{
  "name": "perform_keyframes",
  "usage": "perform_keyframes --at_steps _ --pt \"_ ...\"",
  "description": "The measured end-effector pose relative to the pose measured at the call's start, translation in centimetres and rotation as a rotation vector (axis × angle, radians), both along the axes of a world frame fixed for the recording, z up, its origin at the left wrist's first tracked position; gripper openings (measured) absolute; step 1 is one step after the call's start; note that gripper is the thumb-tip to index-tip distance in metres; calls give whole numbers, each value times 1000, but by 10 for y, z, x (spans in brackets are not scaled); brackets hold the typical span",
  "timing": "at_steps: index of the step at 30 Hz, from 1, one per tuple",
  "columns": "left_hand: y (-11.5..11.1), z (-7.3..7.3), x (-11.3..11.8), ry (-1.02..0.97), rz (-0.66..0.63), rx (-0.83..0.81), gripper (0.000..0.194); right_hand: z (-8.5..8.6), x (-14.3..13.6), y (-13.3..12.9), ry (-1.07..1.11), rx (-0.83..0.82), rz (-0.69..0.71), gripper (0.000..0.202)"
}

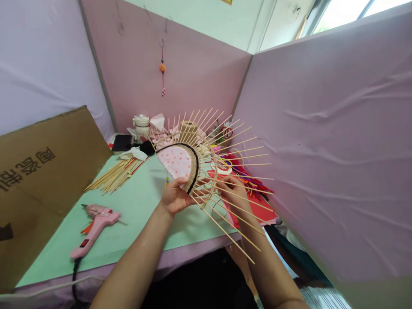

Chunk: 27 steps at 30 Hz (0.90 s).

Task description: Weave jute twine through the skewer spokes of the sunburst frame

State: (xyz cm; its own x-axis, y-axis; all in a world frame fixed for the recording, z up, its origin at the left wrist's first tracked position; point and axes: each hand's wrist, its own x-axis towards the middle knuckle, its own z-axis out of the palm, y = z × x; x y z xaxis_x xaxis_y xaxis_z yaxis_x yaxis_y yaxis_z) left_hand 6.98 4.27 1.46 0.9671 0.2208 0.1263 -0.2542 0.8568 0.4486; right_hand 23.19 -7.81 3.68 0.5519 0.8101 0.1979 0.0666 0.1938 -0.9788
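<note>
the glue gun [100,219] and bundled sticks [117,174] show a craft workspace.

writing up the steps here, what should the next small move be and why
I'd probably have the right hand ease the twine snug against the sticks: it sits right by the twine where it crosses them, and the left hand holds the half-round panel by its lower edge, so it could steady the piece.

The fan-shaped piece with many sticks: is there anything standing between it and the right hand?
Nothing separate visibly stands between them: the right hand is at the fan-shaped piece, by its outer twine ring. Only the piece's own sticks cross in front of the forearm.
</note>
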Motion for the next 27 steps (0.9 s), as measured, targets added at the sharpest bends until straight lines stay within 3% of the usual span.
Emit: perform_keyframes --at_steps 3,13,21,24,27 --pt "-5 3 0 -4 -9 1 50 1 3 -1 -53 15 -56 25" --pt "-23 -2 11 -45 12 -27 45 -5 2 0 46 -28 29 23" --pt "-14 -1 5 -53 81 -68 51 -9 56 -38 -207 -169 156 22" --pt "-13 -1 3 -48 99 -70 51 -9 76 -55 -293 -195 92 22" --pt "-12 0 2 -43 110 -67 50 -3 87 -71 -337 -52 -30 18"
